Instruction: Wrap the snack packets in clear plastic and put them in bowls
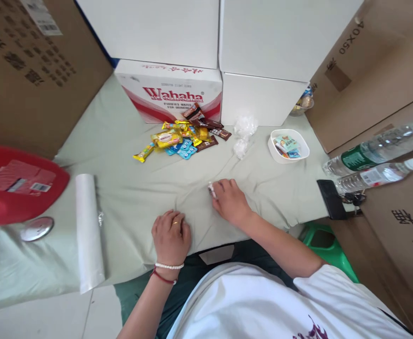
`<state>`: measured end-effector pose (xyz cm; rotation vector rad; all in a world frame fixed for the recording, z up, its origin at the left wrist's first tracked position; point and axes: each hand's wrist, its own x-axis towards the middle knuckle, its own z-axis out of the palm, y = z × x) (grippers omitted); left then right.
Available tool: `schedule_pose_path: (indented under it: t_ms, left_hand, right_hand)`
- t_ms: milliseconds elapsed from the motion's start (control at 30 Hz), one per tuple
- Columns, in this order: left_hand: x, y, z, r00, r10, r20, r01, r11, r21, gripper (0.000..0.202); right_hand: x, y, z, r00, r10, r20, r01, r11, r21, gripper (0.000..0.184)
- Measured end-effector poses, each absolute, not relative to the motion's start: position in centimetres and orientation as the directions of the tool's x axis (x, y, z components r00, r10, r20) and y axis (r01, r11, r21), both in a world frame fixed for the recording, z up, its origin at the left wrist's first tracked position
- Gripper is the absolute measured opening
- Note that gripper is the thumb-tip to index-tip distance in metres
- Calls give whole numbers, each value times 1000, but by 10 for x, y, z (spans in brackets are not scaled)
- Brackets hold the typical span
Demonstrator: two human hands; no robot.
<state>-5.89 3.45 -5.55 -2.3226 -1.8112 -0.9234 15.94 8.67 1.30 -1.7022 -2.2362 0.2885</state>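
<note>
My right hand rests on the pale green cloth, its fingers closed on a small white wrapper with dark marks, mostly covered by the thumb and fingers. Near the table's front edge lies my left hand, fingers curled down against the cloth and nothing visible in it. Beyond both hands is a pile of wrapped snacks: a yellow packet, blue sachets and brown chocolate bars. To its right sits a crumpled clear plastic bag. A white plastic bowl holds several small packets.
A roll of plastic bags and a red container are at the left. A Wahaha carton and white boxes wall off the back. On the right are two water bottles and a black phone.
</note>
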Motion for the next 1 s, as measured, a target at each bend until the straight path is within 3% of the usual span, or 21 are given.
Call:
schedule_pose_path:
  t_ms: [67,167,233,333,400,500,633,733,867,1000]
  left_hand:
    - [-59,36,-58,158,859,487,884,-343,317,14]
    - [-59,39,-59,188,845,500,871,-379,312,13]
    - [-59,40,-59,195,842,503,874,-382,300,14]
    - [-58,40,-58,198,839,507,880,-380,286,14]
    - [-58,40,-58,200,840,505,881,-379,282,13]
    - [-57,41,-58,204,837,508,885,-379,269,13]
    - [-57,42,-58,198,836,511,895,-367,253,13]
    - [-57,41,-57,197,837,510,896,-365,253,14]
    - [-56,41,-57,197,844,500,893,-365,265,16]
    - [-55,38,-57,165,863,478,892,-338,301,17]
  right_hand:
    - [197,90,14,-87,978,189,805,180,-566,26]
    - [281,106,20,229,958,172,507,34,-861,29]
    - [345,126,29,410,902,133,354,-23,-935,29]
    - [428,161,43,637,767,74,289,-149,-946,26]
    - [463,181,47,697,716,31,401,-354,-845,28]
    - [483,197,44,707,707,20,592,-575,-565,25]
    - [472,195,35,648,762,3,751,-638,-171,39]
    - [463,187,31,584,811,-49,810,-577,106,41]
    - [463,179,30,455,890,-18,863,-436,256,39]
    - [475,179,43,417,891,-177,892,-364,269,40]
